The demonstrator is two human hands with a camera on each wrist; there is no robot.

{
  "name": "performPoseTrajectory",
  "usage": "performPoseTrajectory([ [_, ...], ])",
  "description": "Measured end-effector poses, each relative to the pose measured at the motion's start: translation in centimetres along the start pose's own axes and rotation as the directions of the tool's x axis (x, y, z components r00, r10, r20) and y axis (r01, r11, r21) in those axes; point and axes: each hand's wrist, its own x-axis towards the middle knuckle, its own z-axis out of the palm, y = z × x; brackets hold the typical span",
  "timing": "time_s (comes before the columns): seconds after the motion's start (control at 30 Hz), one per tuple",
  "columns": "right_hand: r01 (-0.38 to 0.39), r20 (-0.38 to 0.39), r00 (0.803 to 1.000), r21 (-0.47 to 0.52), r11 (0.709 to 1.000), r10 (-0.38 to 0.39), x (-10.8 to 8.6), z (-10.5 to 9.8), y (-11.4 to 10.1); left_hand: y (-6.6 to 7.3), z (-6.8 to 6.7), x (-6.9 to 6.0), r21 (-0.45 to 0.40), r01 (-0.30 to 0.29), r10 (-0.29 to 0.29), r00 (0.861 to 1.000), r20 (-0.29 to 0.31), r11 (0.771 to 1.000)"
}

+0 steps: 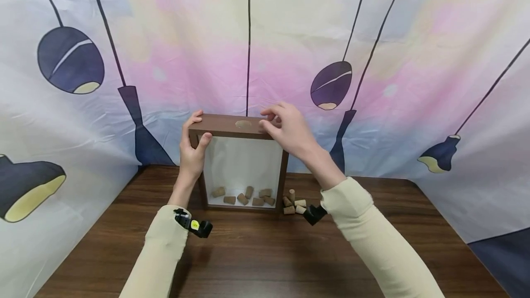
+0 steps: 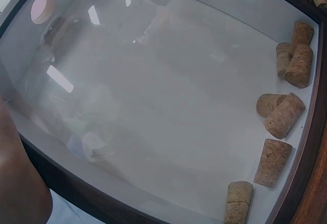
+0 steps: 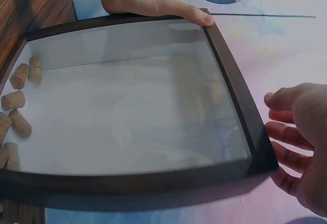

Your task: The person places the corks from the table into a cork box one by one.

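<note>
Head view: wooden frame (image 1: 285, 169) stands upright on the table (image 1: 265, 252), long axis running base to top, clear front facing the person. Left hand (image 1: 192, 153) grips the upper left corner, thumb on the front, fingers over the top.

Right hand (image 1: 291, 130) is at the upper right corner, fingers loosely bent, thumb and index slightly apart, nothing visible between them. Key relation, as judged: the round hole (image 1: 243, 124) in the top face, just left of the right fingertips, with the right hand nearer to it than the left.

Seven corks (image 2: 273, 162) lie scattered along the frame's bottom, behind the front. A small pile of loose corks (image 1: 288, 209) sits on the table just outside the lower right corner, below the right forearm.

Hard to make out: whether right fingertips touch the frame; can't tell. Right wrist view cuts that hand off at the picture edge and doesn't show the hole clearly. Left wrist view gets only a cropped bit of left hand, plus glare on the front. Frame's back is hidden.
</note>
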Motion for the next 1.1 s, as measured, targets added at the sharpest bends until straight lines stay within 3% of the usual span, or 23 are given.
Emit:
performPoseTrajectory([
  [0.17, -0.041, -0.056, 0.997, 0.087, 0.995, 0.046, -1.9, -0.9, 1.7, 0.4, 0.1, -0.2, 0.006, 0.021, -0.021, 1.000, 0.000, 1.000],
  [0.4, -0.080, -0.134, 0.986, 0.155, 0.985, 0.101, -4.4, -1.7, 4.1, 3.0, 0.5, -0.1, -0.014, 0.037, -0.037, 0.999, 0.012, 0.999],
  [0.5, -0.095, -0.142, 0.983, 0.164, 0.982, 0.119, -5.3, -1.6, 4.8, 3.3, 0.5, 0.0, -0.008, 0.031, -0.031, 0.999, 0.011, 0.999],
  [0.87, -0.172, -0.076, 0.980, 0.157, 0.973, 0.185, -8.6, 0.4, 7.8, 3.3, 0.7, 0.1, -0.015, 0.017, -0.017, 1.000, 0.000, 1.000],
  [1.1, -0.236, 0.013, 0.971, 0.147, 0.960, 0.237, -11.2, 2.6, 9.5, 3.2, 0.7, 0.1, -0.007, 0.015, -0.015, 1.000, -0.002, 1.000],
])
